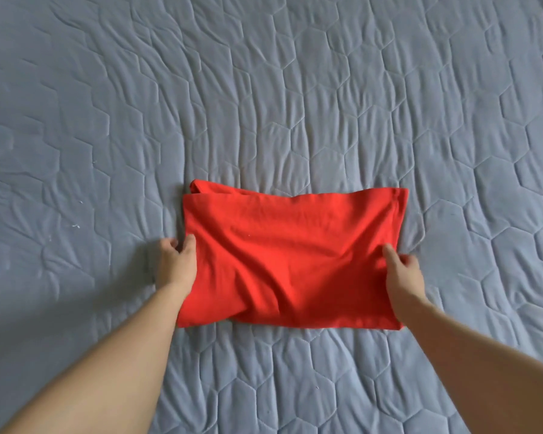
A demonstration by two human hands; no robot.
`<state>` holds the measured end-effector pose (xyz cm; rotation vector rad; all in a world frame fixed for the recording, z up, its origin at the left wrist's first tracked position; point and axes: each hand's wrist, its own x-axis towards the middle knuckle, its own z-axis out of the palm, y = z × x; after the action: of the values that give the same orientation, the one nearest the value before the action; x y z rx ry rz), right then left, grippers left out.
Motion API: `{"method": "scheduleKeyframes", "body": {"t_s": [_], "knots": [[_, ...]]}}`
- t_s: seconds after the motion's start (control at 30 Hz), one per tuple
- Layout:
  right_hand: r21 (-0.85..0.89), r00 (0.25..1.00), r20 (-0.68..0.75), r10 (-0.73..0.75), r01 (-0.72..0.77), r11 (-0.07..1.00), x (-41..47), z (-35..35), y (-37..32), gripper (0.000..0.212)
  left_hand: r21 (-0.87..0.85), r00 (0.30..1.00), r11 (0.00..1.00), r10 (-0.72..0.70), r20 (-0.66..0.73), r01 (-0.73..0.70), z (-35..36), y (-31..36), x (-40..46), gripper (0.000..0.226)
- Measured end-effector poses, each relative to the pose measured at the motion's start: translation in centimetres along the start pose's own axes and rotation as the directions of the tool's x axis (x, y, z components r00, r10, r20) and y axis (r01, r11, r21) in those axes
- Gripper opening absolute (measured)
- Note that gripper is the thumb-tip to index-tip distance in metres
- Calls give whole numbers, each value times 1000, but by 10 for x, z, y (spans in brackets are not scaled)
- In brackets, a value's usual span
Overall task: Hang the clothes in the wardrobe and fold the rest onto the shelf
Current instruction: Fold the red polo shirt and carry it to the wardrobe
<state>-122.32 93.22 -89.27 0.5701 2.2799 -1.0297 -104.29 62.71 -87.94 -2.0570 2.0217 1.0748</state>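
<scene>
Quilt [295,89], red garment [289,252] between hands

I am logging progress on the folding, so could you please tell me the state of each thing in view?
Red cotton garment: folded into a rough rectangle, wrinkled, lying flat on the bed.
Grey-blue quilted bedspread: spread out, creased, under the garment.
Left hand: grips the garment's left edge, thumb on top.
Right hand: grips the garment's right edge, thumb on top.
</scene>
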Motion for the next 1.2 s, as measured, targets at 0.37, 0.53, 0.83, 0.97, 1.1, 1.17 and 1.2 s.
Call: {"method": "scheduleKeyframes", "body": {"t_s": [0.37, 0.53, 0.83, 0.97, 1.1, 1.17, 1.2], "knots": [[-570, 987, 120, -111, 160, 806, -39, -28, 37, 45, 499, 999, 866, 50, 4, -45, -10, -50, -51, 37], [-772, 984, 170, -54, 167, 613, -22, -43, 33, 41, 708, 968, 662, 201, 148, -245, -35, -58, -34, 40], [-712, 742, 280, -609, 586, 387, -50, 45, -56, 80, 71, 994, 996, 42, 99, -49, 0, 27, -2, 65], [-709, 621, 572, -536, 703, 58, -34, 82, -69, 72, -77, 999, 996, -52, 7, 52, 10, 57, 43, 48], [-785, 840, 390, -378, 518, 339, -10, 88, -67, 68, -28, 944, 978, 191, -267, -206, 1, 71, 50, 31], [-796, 875, 357, -327, 468, 385, -6, 87, -68, 66, 15, 895, 949, 301, -330, -314, -3, 69, 49, 30], [-802, 876, 360, -322, 467, 373, -5, 87, -70, 65, 43, 882, 937, 342, -325, -347, -2, 67, 50, 30]]}}
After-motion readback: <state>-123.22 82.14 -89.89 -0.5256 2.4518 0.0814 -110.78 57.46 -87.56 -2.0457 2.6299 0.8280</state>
